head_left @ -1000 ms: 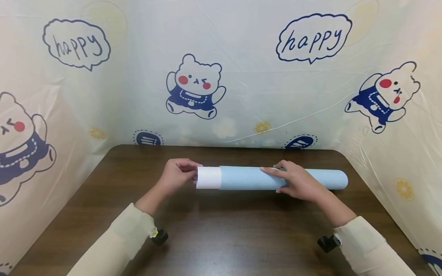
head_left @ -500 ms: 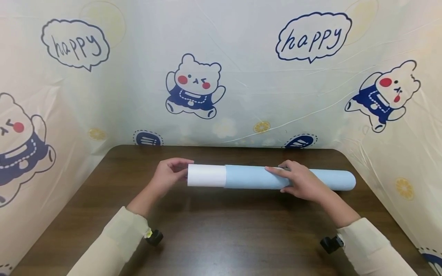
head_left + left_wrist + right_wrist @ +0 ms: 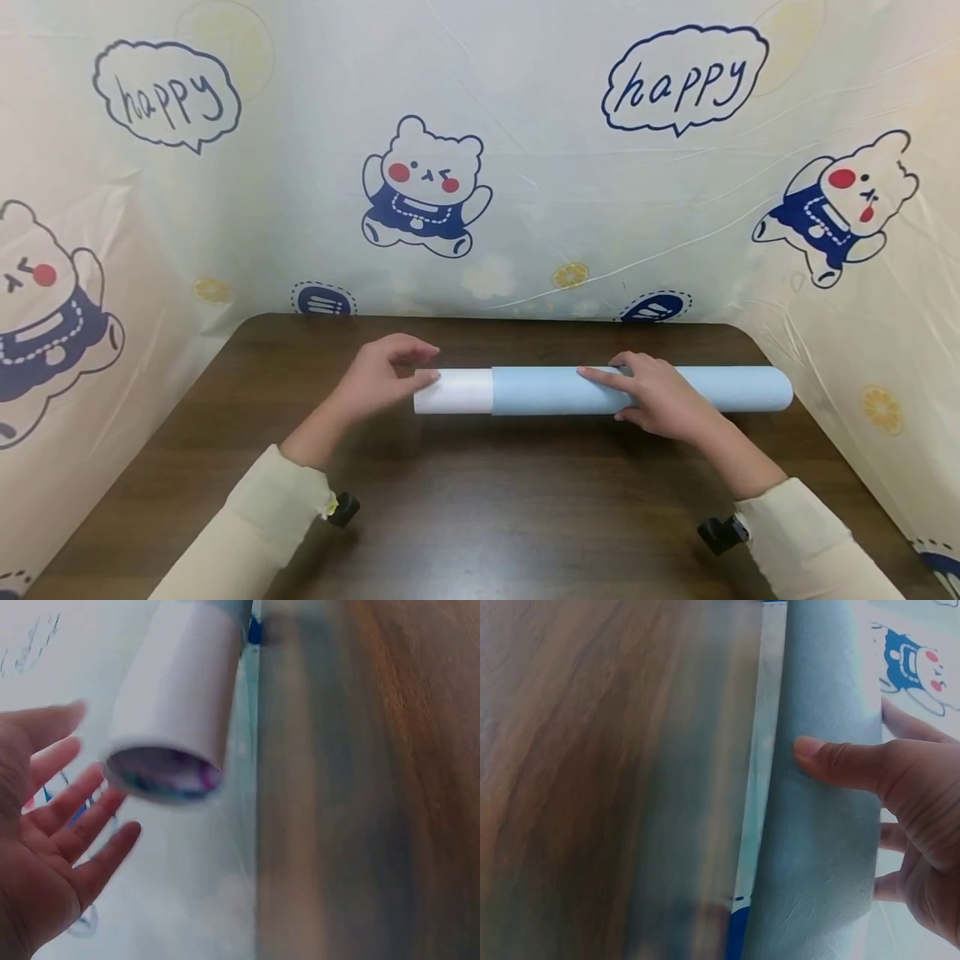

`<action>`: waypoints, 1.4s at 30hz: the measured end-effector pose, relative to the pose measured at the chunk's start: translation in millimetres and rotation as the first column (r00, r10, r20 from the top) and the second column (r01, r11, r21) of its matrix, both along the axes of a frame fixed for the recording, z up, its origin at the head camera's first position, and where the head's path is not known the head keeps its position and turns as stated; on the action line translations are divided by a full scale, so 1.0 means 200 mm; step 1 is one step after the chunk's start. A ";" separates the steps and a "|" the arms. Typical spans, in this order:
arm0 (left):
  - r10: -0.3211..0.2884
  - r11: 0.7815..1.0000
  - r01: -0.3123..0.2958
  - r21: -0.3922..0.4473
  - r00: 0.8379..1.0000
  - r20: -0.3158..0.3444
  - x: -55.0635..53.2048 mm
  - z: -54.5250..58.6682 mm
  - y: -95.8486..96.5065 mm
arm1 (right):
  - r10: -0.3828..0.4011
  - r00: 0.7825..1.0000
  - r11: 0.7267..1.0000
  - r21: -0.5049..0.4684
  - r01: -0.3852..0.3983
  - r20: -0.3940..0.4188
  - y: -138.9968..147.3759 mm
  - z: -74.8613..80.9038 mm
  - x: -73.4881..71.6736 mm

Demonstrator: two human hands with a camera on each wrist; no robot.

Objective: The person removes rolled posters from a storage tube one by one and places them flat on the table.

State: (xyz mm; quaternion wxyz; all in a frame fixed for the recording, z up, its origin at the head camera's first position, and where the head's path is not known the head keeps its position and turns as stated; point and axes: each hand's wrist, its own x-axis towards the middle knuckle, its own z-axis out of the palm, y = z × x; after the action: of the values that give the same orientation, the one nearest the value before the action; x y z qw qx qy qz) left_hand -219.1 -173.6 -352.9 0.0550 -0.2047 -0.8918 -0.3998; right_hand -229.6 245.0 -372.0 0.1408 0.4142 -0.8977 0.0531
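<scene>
A long light blue tube (image 3: 540,392) lies level across the table in the head view. From its left end sticks out a narrower white tube section (image 3: 457,392). My right hand (image 3: 660,396) grips the blue part, thumb on the near side and fingers over the top and far side. At the white end, my left hand (image 3: 375,383) has its fingers spread apart. In the left wrist view that hand (image 3: 56,832) is beside the white section's open end (image 3: 161,776), whose blurred inside shows some coloured marks; contact is hard to tell.
The brown wooden table (image 3: 480,508) extends toward me and to both sides. Behind and around it hangs a pale curtain (image 3: 540,208) printed with bears and "happy" bubbles. A small black device (image 3: 722,533) sits at the right wrist.
The blue tube and my right hand have shifted right. More of the white section shows than a second ago. My left hand moved left, then back right, and its fingers have spread.
</scene>
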 end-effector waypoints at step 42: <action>-0.128 0.874 0.104 -0.475 0.992 -0.020 0.07 -0.04 -0.15 | -0.058 0.994 0.998 0.023 0.057 0.095 0.03 -0.02 0.05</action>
State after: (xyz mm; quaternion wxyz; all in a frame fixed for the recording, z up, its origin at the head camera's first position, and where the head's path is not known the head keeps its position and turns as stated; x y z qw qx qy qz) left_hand -205.5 -203.0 -360.0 0.0021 -0.2752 -0.9467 -0.1677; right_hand -220.6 251.0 -375.8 0.0952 0.3866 -0.9154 0.0598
